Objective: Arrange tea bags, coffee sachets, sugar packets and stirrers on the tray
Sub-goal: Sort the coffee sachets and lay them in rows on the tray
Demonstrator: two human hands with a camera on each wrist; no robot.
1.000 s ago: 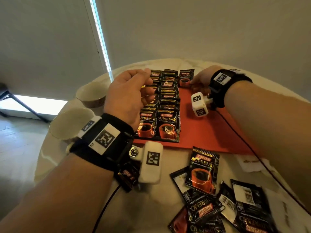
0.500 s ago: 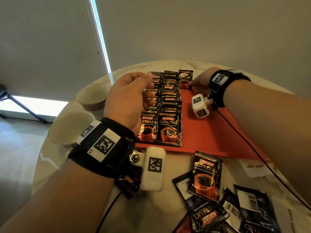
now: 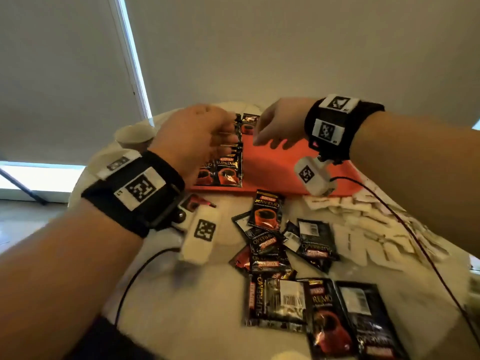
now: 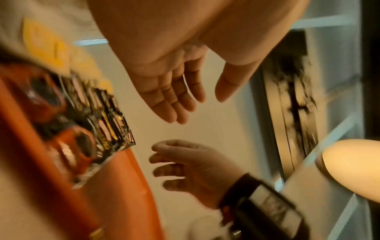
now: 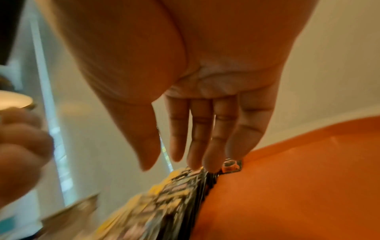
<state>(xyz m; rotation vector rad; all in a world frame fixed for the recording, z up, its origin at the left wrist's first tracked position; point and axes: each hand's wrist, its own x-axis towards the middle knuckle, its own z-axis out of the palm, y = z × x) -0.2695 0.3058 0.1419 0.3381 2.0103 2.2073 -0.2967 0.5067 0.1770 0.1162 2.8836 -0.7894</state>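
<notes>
Blurred throughout, both wrist views most of all; print on the sachets legible only in the head view. Far part of the sachet rows (image 3: 228, 167) hidden behind the left hand (image 3: 194, 136); near rim of the tray (image 3: 272, 165) partly covered by the right wrist camera (image 3: 313, 178). Two rows of black coffee sachets overlapping along the left side of the red tray, one more sachet (image 3: 249, 123) at the far end, just right of them. Loose sachets (image 3: 267, 211) scattered on the table (image 3: 161, 294) in front of the tray, some face down showing barcodes; a heap of white packets (image 3: 363, 224) to their right, edges hard to separate. A bowl (image 3: 133, 136) beyond the left hand, a second one mostly hidden under the left wrist. Cables trailing across the table from both wrist bands. Left hand above the rows, fingers (image 4: 170, 104) straight and loosely spread, holding nothing. Right hand (image 3: 280, 123) above the tray's far end, fingers (image 5: 197, 134) straight and close together, empty; contact with the far sachets impossible to judge.
</notes>
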